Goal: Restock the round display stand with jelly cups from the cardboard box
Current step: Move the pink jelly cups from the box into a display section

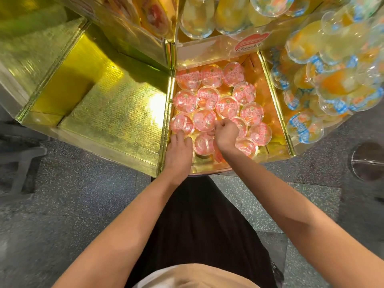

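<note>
I see left hand (179,149) flat, fingers straight on pink jelly cups (204,119) | right hand (226,134) curled, grip unclear | gold compartment (276,142), 12 o'clock

pink-lidded jelly cups (207,96), gold display stand (116,113)

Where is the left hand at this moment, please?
In the head view, the left hand lies at the near left corner of the middle compartment of the gold stand, fingers on a pink jelly cup, just left of the right hand.
</note>
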Demonstrator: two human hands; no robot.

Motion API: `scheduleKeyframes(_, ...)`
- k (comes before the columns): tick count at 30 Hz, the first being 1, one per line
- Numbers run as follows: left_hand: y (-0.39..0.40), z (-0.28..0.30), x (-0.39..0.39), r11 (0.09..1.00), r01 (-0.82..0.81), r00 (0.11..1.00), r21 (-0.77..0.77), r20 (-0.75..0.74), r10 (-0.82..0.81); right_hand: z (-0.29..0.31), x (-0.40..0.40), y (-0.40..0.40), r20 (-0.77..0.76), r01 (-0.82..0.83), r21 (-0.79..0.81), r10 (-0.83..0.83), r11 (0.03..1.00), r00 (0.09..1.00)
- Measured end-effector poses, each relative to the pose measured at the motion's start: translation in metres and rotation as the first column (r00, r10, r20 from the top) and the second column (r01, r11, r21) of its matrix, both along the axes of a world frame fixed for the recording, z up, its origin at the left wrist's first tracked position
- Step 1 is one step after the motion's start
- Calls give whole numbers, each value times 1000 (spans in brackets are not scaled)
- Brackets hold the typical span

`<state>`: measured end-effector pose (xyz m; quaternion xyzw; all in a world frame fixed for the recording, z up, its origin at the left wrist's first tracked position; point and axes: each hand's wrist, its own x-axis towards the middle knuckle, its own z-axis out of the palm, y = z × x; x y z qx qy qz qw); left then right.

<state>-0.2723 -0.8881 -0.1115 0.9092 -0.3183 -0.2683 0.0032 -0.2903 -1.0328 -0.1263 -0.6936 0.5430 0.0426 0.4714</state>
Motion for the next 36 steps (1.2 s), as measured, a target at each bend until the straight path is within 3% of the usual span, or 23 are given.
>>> scheduleKeyframes(3,6,0,-3,998,31,997,-46,-73,-34,2,2,-7,-51,-54,-9,53,999,997)
scheduleKeyframes(8,5,2,-2,999,-47,995,-19,-83,46,15,-12,-3,-227,-350,-87,323,933,919)
scheduleKeyframes(10,1,4,0,992,-124,988,-25,-101,121,22,-24,9,-323,-539,-63,494,840,807)
scheduleKeyframes(13,-5,5,4,975,-222,960,0,-175,218,22,-34,23,-508,-810,-76,677,581,533)
scheduleKeyframes(14,-6,3,4,969,-246,950,6,-195,243,17,-35,22,-528,-852,-113,695,511,487)
scheduleKeyframes(17,-3,0,2,969,-246,939,-3,-249,237,11,-34,11,-501,-875,-233,719,425,482)
scheduleKeyframes(21,6,1,-1,997,-34,979,66,-200,47,10,-36,4,-505,-915,-255,764,314,403)
scheduleKeyframes(27,-9,4,3,982,75,989,175,-143,-50,8,-41,5,-401,-874,-241,777,421,485)
scheduleKeyframes(30,-10,6,0,959,203,976,197,-118,-183,12,-43,8,-351,-849,-232,773,474,528)
scheduleKeyframes(33,1,10,3,927,343,934,149,-162,-319,13,-46,11,-323,-832,-183,768,523,554)
scheduleKeyframes(36,15,20,11,962,270,930,37,-269,-251,16,-48,15,-345,-804,-163,731,571,589)
